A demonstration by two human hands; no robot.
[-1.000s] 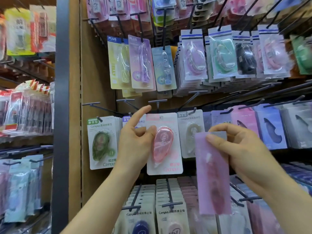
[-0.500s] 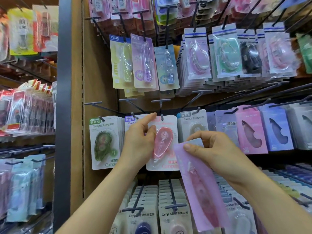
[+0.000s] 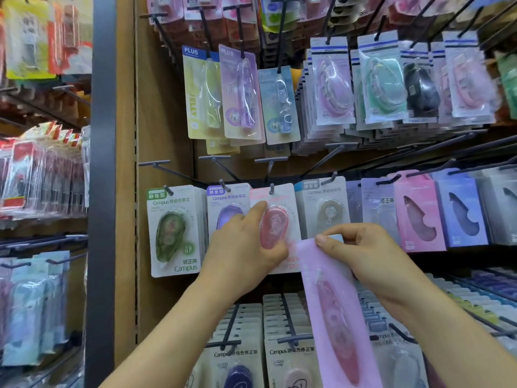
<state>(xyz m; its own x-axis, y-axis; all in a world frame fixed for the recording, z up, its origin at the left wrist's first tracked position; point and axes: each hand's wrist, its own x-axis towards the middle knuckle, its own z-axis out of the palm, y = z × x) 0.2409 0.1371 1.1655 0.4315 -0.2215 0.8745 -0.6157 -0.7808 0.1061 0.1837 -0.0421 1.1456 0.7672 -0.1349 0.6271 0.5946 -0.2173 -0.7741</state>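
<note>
At the rack [image 3: 165,121], left fingers [image 3: 253,212] around the pink pack [image 3: 275,226], right fingers [image 3: 326,240] tight on the lilac pack [image 3: 333,312].

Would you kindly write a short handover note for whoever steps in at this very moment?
Left hand: grips the pink Campus pack, which hangs on its peg.
Right hand: pinches the top edge of the long pink pack, which dangles free in front of the lower rows.
Done: the long pink pack is off any peg and in hand.
Left: the pink Campus pack is not yet off its peg; probably compare the two, then hang one back.
</note>
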